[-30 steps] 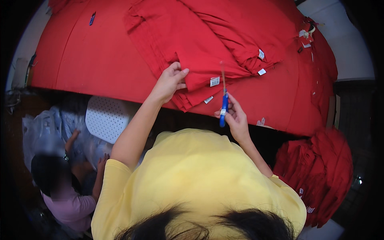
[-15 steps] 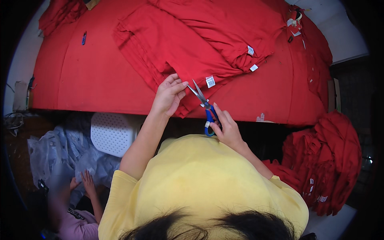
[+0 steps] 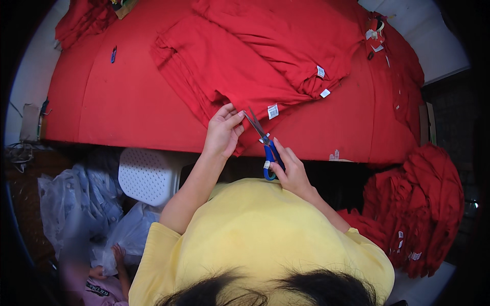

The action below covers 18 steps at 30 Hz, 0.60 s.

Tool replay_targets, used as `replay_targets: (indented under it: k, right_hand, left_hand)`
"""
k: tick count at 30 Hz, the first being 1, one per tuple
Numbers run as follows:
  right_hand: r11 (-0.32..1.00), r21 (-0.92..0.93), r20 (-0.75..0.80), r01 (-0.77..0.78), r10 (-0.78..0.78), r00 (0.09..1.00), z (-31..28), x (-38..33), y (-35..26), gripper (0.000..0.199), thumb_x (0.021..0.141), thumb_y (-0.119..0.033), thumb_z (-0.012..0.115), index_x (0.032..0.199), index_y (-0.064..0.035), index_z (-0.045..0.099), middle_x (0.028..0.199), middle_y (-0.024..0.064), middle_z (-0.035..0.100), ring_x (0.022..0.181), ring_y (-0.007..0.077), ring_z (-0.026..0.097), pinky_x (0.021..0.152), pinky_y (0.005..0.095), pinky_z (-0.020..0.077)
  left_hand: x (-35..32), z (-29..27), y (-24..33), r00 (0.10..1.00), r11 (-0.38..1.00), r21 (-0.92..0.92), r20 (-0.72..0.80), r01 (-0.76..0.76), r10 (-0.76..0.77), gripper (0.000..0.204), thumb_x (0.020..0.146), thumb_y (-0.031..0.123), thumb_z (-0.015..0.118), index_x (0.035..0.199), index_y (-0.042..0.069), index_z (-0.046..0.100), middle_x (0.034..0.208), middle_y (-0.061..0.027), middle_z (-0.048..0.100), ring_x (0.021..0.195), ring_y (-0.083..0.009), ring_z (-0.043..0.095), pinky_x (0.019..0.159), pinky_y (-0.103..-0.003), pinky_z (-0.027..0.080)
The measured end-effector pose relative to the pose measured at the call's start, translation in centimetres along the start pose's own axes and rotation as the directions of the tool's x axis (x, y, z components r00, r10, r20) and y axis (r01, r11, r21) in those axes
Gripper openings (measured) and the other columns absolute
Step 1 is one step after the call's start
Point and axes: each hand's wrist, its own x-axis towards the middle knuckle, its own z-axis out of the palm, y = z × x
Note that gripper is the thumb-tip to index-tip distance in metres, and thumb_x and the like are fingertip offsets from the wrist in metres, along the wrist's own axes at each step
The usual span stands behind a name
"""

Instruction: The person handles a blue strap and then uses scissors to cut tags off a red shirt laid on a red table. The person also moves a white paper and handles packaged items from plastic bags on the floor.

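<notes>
My left hand [image 3: 223,131] lies against the near edge of a red garment [image 3: 240,71] on the table, thumb and forefinger pinched together. What is between those fingertips is too small to make out. Blue-handled scissors [image 3: 266,145] are gripped in my right hand [image 3: 291,167]. Their metal blades are slightly apart and point away from me, the tips close beside my left fingertips. A white printed tag [image 3: 273,111] hangs at the garment's edge, just right of the blades. More white tags [image 3: 320,71] show on the folded red cloth farther right.
A red-covered table [image 3: 122,102] spans the front, with a small blue tool [image 3: 113,54] at left. Below are a white perforated stool [image 3: 145,176] and clear plastic bags [image 3: 76,199]; another person's hand [image 3: 118,255] touches one. Red garments [image 3: 423,204] are heaped at right.
The scissors and both my hands sit slightly lower in the picture, as does the table with the view's shift. At lower left, the other person's hands have moved down beside the bag.
</notes>
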Motion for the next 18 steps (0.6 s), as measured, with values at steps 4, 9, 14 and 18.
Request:
replay_targets:
  k: [4,9,14,18]
  right_hand:
    - [1.000,0.007,0.000,0.013,-0.013,1.000,-0.1,0.3,-0.1,0.060,0.087,-0.009,0.060,0.140,0.0000,0.034,0.089,0.0163,0.051,0.076,0.0264,0.060,0.071,0.0357,0.0483]
    - [0.999,0.009,-0.002,0.035,-0.035,0.999,-0.1,0.7,0.0,0.060,0.087,-0.009,0.060,0.140,0.0001,0.033,0.088,0.0160,0.051,0.076,0.0259,0.060,0.071,0.0351,0.0484]
    - [0.999,0.021,0.001,0.034,-0.034,0.999,-0.2,1.0,-0.2,0.060,0.087,-0.009,0.059,0.140,0.0002,0.033,0.089,0.0158,0.051,0.075,0.0254,0.059,0.070,0.0349,0.0481]
    - [0.999,0.043,0.025,0.031,-0.032,0.999,-0.2,1.1,-0.2,0.059,0.088,-0.008,0.057,0.141,0.0003,0.032,0.089,0.0157,0.050,0.076,0.0255,0.059,0.071,0.0342,0.0474]
  left_hand:
    - [-0.1,0.6,0.0,0.999,1.000,0.022,-0.043,-0.018,0.019,0.024,0.088,-0.004,0.054,0.110,0.002,0.054,0.102,-0.0072,0.061,0.091,-0.0134,0.062,0.073,-0.023,0.053]
    - [0.0,0.5,0.0,0.999,0.999,0.009,-0.031,-0.035,0.036,0.024,0.088,-0.005,0.053,0.110,0.002,0.054,0.103,-0.0072,0.061,0.093,-0.0133,0.062,0.075,-0.025,0.053]
    - [0.2,0.4,0.0,1.000,1.000,-0.008,-0.016,-0.022,0.022,0.023,0.088,-0.004,0.053,0.111,0.002,0.054,0.105,-0.0069,0.061,0.095,-0.0132,0.061,0.077,-0.026,0.053]
    - [0.2,0.6,0.3,1.000,1.000,-0.026,-0.016,-0.002,0.002,0.023,0.088,-0.003,0.054,0.111,0.003,0.055,0.106,-0.0061,0.062,0.096,-0.0128,0.061,0.076,-0.025,0.053]
